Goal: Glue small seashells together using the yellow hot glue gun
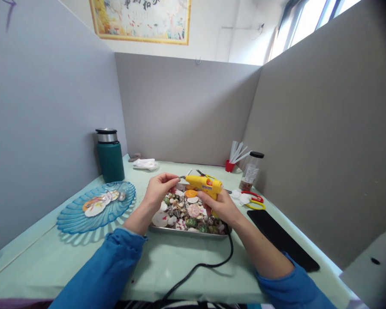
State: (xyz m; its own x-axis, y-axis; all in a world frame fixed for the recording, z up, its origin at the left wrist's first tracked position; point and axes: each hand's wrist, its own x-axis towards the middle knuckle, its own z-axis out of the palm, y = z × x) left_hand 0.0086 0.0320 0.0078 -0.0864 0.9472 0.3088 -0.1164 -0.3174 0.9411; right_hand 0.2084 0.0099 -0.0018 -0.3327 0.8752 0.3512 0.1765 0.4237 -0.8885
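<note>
My right hand [223, 206] grips a yellow hot glue gun [204, 183] by its handle, its nozzle pointing left. Close to that nozzle, my left hand [161, 189] is closed in a pinch; whatever its fingertips hold is too small to name. Both hands are above a metal tray [186, 233] filled with seashells [193, 210] in white, orange, pink and green. A black cord [209, 265] runs from the glue gun down to the table's front edge.
A blue scalloped glass plate [73, 223] holding shells and a green bottle [110, 159] stand left. Rightward are red-and-yellow-handled scissors [255, 199], a black flat slab [281, 240], a lidded jar [251, 171] and a red cup [230, 166] of glue sticks. Grey panels [189, 107] surround the table.
</note>
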